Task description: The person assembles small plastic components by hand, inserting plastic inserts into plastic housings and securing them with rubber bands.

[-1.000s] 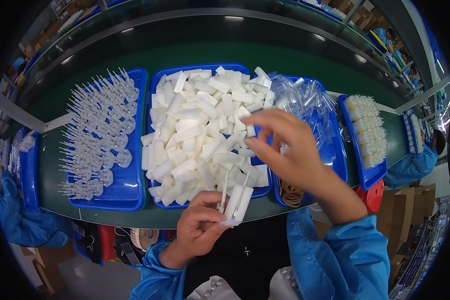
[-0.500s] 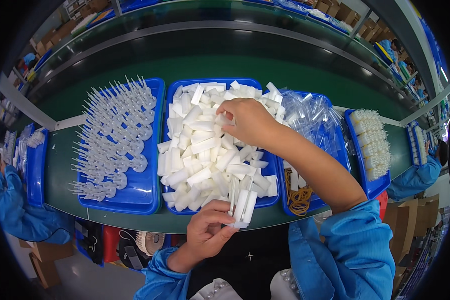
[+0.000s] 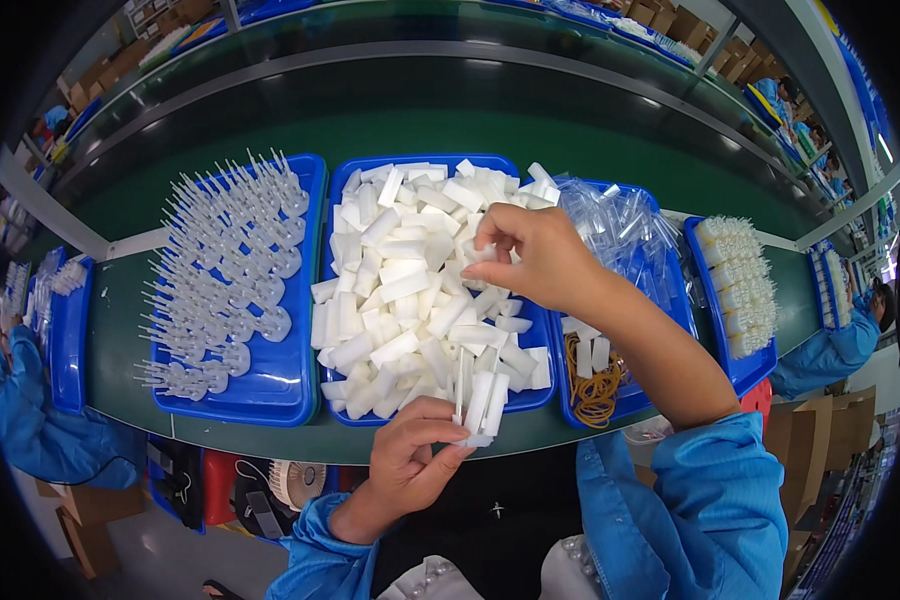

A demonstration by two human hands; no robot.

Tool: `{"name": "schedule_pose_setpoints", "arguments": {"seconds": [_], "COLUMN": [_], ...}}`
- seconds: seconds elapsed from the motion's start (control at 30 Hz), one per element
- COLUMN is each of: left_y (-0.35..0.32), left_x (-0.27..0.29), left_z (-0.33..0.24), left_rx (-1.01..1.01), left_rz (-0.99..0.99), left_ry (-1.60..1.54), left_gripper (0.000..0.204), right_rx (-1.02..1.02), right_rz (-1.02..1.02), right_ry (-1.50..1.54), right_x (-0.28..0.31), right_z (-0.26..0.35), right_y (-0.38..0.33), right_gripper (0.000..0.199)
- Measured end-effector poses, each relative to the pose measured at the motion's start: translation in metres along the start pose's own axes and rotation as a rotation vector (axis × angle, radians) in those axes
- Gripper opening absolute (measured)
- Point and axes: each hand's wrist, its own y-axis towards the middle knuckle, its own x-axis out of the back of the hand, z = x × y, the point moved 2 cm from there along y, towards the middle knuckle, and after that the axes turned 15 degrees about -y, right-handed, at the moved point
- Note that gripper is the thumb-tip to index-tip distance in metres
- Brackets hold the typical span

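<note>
My left hand [image 3: 417, 458], at the tray's near edge, pinches the base of a translucent pronged plastic holder [image 3: 480, 441]. White foam tubes [image 3: 483, 398] sit on some of its thin upright prongs, while other prongs are bare. My right hand [image 3: 545, 262] is over the right side of a heap of white foam pieces [image 3: 385, 300] in the middle blue tray [image 3: 545, 340]. Its thumb and forefinger close on a foam piece [image 3: 487, 256], mostly hidden by the fingers.
On the left, a blue tray [image 3: 282, 388] carries rows of pronged plastic holders [image 3: 235, 270]. Right of the foam lie clear plastic sleeves [image 3: 615, 235] and rubber bands [image 3: 596, 385] in another tray. Farther right is a tray of filled white pieces [image 3: 738, 285]. Co-workers sit at both sides.
My right hand has moved right and slightly toward me across the foam heap, its fingers still pinched. My left hand keeps the holder in nearly the same place.
</note>
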Motion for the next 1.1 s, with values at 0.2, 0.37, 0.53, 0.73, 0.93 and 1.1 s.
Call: {"name": "schedule_pose_setpoints", "arguments": {"seconds": [0.2, 0.37, 0.53, 0.73, 0.93, 1.1], "left_y": [0.018, 0.018, 0.013, 0.011, 0.007, 0.010], "left_x": [-0.002, -0.001, 0.002, -0.002, -0.006, -0.012], "left_z": [-0.010, 0.000, 0.016, 0.021, 0.024, 0.029], "left_rx": [-0.153, -0.056, 0.004, 0.070, 0.229, 0.281], "left_rz": [0.140, 0.180, 0.155, 0.244, 0.258, 0.267], "left_ry": [0.259, -0.058, -0.322, -0.565, -0.779, -1.012], "left_gripper": [0.019, 0.013, 0.010, 0.008, 0.010, 0.009], "right_rx": [0.104, 0.253, 0.234, 0.309, 0.363, 0.418], "right_rz": [0.023, 0.088, 0.082, 0.177, 0.214, 0.278], "right_ry": [0.346, 0.387, 0.631, 0.742, 0.669, 0.858], "right_x": [0.039, 0.046, 0.039, 0.028, 0.035, 0.024], "right_z": [0.014, 0.014, 0.009, 0.014, 0.019, 0.017], "right_y": [-0.036, -0.061, -0.080, -0.086, -0.088, -0.094], "right_gripper": [0.019, 0.016, 0.017, 0.016, 0.018, 0.016]}}
